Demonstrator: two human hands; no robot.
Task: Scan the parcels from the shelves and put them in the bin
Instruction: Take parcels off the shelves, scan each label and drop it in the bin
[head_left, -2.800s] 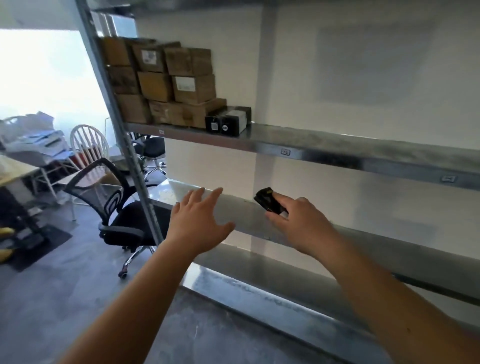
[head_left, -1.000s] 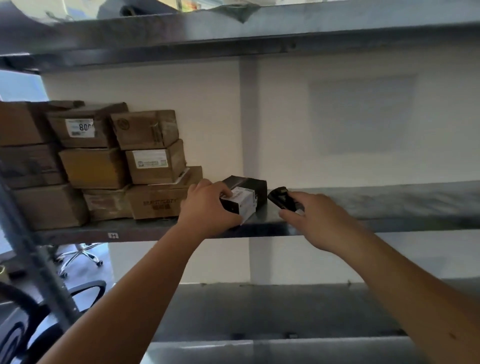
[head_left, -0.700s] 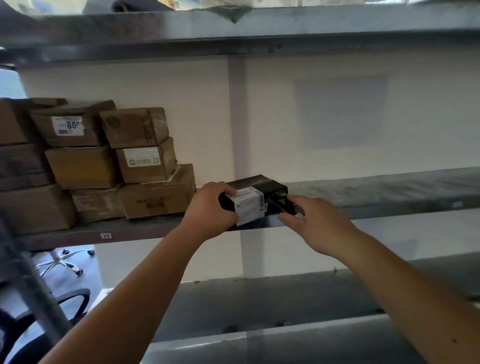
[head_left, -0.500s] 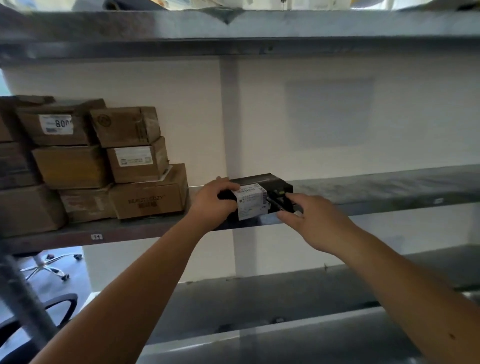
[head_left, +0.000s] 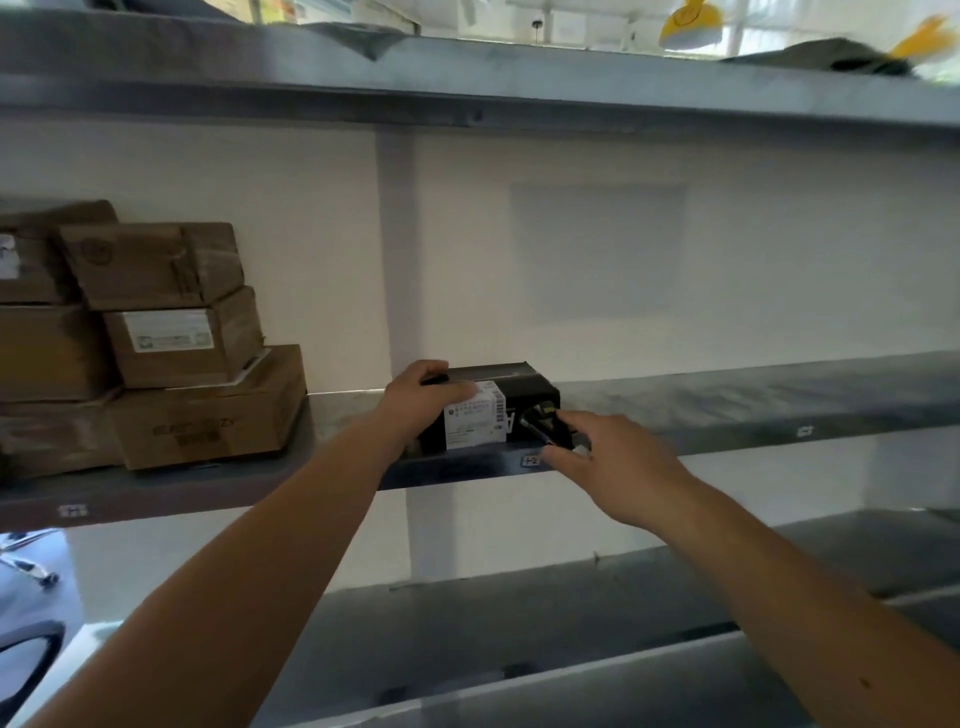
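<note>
Black parcel (head_left: 511, 387) under left grip (head_left: 422, 400), seemingly.

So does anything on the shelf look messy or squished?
Yes. The brown boxes on the left are stacked crookedly: the top one sits tilted and looks dented and crumpled. The black box sits turned at an angle near the shelf edge, held by the left hand.

Middle shelf (head_left: 727, 410): grey metal, running across mid-frame. At left, a stack of brown cardboard boxes (head_left: 171, 343), three tiers, some labelled. At centre, near the front edge, a black parcel (head_left: 514, 387) with a white label. Lower shelf (head_left: 519, 623): grey metal, bottom of frame. Upper shelf (head_left: 467, 73): grey metal, top of frame.
</note>
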